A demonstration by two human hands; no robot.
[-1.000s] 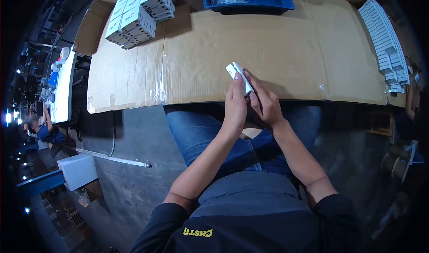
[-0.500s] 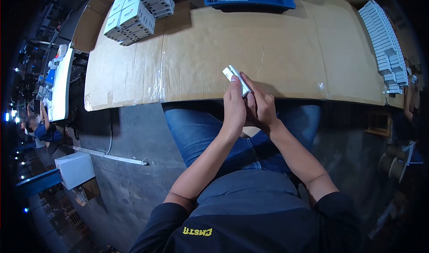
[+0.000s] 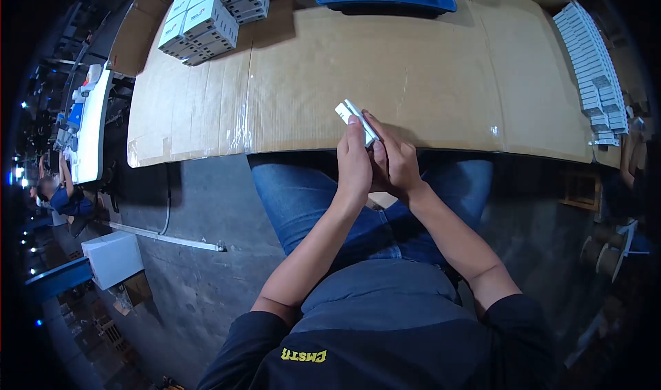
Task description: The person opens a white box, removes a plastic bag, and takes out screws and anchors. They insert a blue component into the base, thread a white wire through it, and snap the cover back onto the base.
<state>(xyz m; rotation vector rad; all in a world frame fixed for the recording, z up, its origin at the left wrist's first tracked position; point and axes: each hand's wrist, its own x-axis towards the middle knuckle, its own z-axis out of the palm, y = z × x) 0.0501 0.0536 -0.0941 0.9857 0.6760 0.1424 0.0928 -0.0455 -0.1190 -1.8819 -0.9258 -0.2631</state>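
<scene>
A small white box (image 3: 350, 109) is held between my two hands just above the table's near edge. A thin gap or flap line runs along its length, and dark print shows on the upper left face. My left hand (image 3: 354, 162) closes on it from the left, thumb laid along the top. From the other side my right hand (image 3: 397, 159) wraps it, fingers along the right edge and thumb near the bottom end. The box's lower end and underside are hidden by my palms and fingers.
Stacked white printed boxes (image 3: 200, 28) stand at the table's back left. A blue tray (image 3: 413, 6) with clear plastic items sits at the back. Long rows of white boxes (image 3: 589, 63) line the right side. Cardboard (image 3: 310, 80) covers the table. Another person (image 3: 69, 200) works far left.
Both hands and the white box have shifted slightly left and a little toward the far side. The grip looks the same. The view itself has moved a little.
</scene>
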